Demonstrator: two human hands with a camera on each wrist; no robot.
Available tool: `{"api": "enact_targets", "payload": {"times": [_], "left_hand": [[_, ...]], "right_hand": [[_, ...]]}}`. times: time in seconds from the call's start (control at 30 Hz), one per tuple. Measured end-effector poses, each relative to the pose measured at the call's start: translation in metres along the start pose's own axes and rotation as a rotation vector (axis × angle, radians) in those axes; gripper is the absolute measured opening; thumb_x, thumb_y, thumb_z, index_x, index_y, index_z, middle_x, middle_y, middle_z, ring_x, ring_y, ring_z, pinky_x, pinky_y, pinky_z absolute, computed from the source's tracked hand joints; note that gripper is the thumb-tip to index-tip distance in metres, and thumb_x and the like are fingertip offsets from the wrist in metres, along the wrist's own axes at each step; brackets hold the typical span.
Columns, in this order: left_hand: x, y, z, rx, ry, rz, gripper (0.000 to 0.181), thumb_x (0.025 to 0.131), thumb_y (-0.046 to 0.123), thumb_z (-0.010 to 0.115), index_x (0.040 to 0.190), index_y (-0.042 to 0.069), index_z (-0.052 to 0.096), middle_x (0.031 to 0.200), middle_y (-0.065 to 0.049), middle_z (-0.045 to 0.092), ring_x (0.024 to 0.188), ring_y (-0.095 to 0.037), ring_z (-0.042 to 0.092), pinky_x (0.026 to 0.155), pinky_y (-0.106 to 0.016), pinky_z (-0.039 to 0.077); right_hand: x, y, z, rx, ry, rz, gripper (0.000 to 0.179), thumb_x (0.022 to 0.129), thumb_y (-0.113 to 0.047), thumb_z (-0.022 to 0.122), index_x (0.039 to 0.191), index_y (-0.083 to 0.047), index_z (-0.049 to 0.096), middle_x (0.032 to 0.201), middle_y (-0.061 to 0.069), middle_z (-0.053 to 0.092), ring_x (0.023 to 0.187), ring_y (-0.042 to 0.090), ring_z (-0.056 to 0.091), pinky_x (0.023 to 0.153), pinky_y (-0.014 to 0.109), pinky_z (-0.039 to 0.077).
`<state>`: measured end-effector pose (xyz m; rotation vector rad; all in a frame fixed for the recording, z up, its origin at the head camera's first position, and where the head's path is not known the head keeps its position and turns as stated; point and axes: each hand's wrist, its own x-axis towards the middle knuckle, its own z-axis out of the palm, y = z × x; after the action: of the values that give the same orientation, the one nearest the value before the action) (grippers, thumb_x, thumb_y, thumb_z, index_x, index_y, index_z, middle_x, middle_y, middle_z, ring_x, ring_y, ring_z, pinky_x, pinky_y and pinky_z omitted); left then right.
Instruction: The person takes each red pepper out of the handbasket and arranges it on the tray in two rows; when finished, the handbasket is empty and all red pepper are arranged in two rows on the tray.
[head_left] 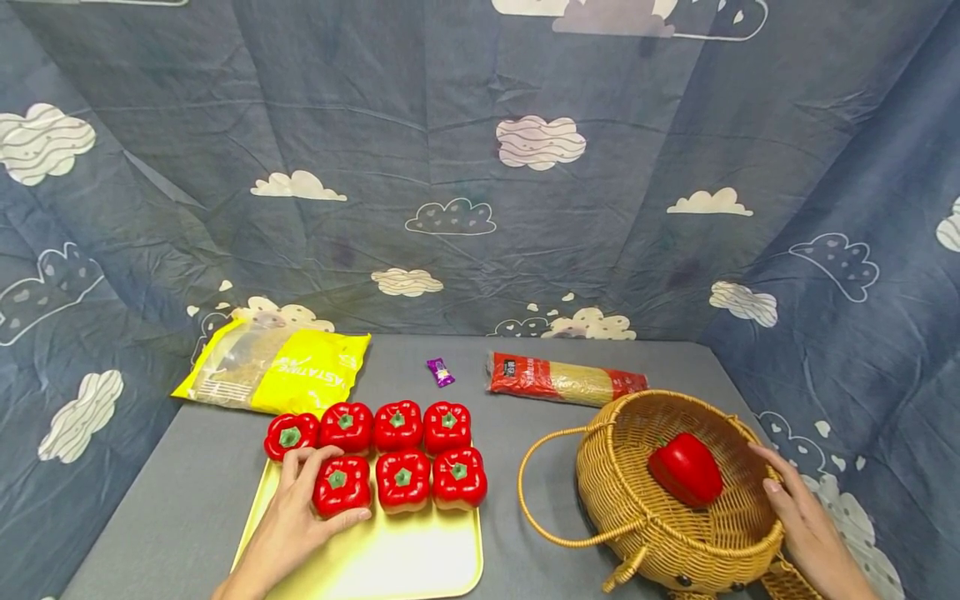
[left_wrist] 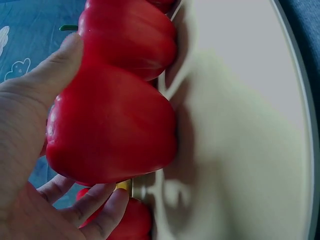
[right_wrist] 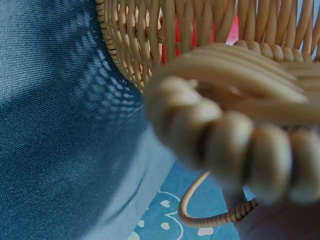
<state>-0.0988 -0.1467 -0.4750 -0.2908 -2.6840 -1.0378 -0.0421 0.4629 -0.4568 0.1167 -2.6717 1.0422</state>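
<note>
My left hand (head_left: pixel 292 508) holds a red bell pepper (head_left: pixel 342 486) at the front left of a group on a pale yellow tray (head_left: pixel 360 567). In the left wrist view, its thumb lies along one side of that pepper (left_wrist: pixel 115 125) and its fingers reach to the other. Several more red peppers (head_left: pixel 398 425) with green stems stand close around it in two rows. My right hand (head_left: pixel 810 525) rests on the right side of a wicker basket (head_left: pixel 615 475), straight fingers at the rim. A single red pepper (head_left: pixel 686 469) lies inside.
A yellow pasta bag (head_left: pixel 277 367) lies behind the tray at left. A small purple wrapped candy (head_left: pixel 441 372) lies at the back middle. Behind the basket is a red-and-clear noodle packet (head_left: pixel 566 379). The basket's looped handle (head_left: pixel 528 492) sticks out towards the tray.
</note>
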Motion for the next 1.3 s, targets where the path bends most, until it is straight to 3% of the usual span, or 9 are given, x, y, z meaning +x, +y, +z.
{"api": "enact_targets", "payload": {"times": [0.23,0.43,0.93,1.03,1.23,1.3], "left_hand": [[0.000,0.002,-0.004,-0.009,0.005,0.039,0.075,0.065,0.037,0.094,0.127,0.014,0.058,0.117,-0.006,0.046,0.105,-0.025,0.055,0.086,-0.053,0.052],[0.002,0.003,-0.008,0.029,0.012,0.072,0.074,0.064,0.038,0.094,0.126,0.014,0.061,0.115,-0.004,0.049,0.105,-0.020,0.051,0.086,-0.048,0.051],[0.003,0.003,-0.010,0.066,0.050,0.114,0.071,0.063,0.036,0.095,0.123,0.014,0.063,0.112,-0.003,0.050,0.102,-0.017,0.047,0.079,-0.041,0.049],[0.006,0.004,-0.012,0.051,0.069,0.128,0.071,0.063,0.033,0.095,0.123,0.013,0.063,0.112,-0.005,0.051,0.102,-0.017,0.049,0.081,-0.042,0.048],[0.016,0.008,-0.022,0.004,0.129,0.173,0.070,0.062,0.025,0.096,0.123,0.012,0.064,0.114,-0.007,0.053,0.107,-0.019,0.047,0.085,-0.028,0.039],[0.019,0.011,-0.025,0.003,0.132,0.178,0.070,0.063,0.025,0.096,0.124,0.011,0.064,0.115,-0.006,0.053,0.109,-0.020,0.046,0.086,-0.029,0.038]], "right_hand": [[-0.001,0.001,0.002,-0.006,-0.018,0.040,0.050,0.110,-0.016,0.034,0.158,-0.009,0.024,0.138,-0.039,0.023,0.121,-0.027,0.023,0.092,-0.005,0.020],[-0.001,0.002,0.002,-0.005,-0.028,0.056,0.051,0.110,-0.017,0.034,0.159,-0.009,0.022,0.137,-0.040,0.022,0.119,-0.027,0.022,0.091,-0.005,0.020],[-0.001,0.002,0.000,0.013,0.009,-0.016,0.050,0.109,-0.010,0.033,0.158,-0.009,0.026,0.142,-0.037,0.025,0.127,-0.024,0.022,0.095,-0.005,0.017],[-0.001,0.003,0.000,0.014,0.011,-0.022,0.049,0.108,-0.009,0.034,0.157,-0.008,0.026,0.142,-0.037,0.026,0.127,-0.023,0.022,0.095,-0.004,0.017],[0.000,0.002,0.000,0.000,-0.010,0.017,0.049,0.110,-0.014,0.033,0.158,-0.008,0.025,0.140,-0.037,0.024,0.123,-0.025,0.022,0.093,-0.005,0.018],[0.000,0.001,0.001,-0.003,-0.011,0.024,0.049,0.110,-0.014,0.033,0.158,-0.008,0.025,0.139,-0.038,0.023,0.122,-0.026,0.022,0.092,-0.005,0.018]]}}
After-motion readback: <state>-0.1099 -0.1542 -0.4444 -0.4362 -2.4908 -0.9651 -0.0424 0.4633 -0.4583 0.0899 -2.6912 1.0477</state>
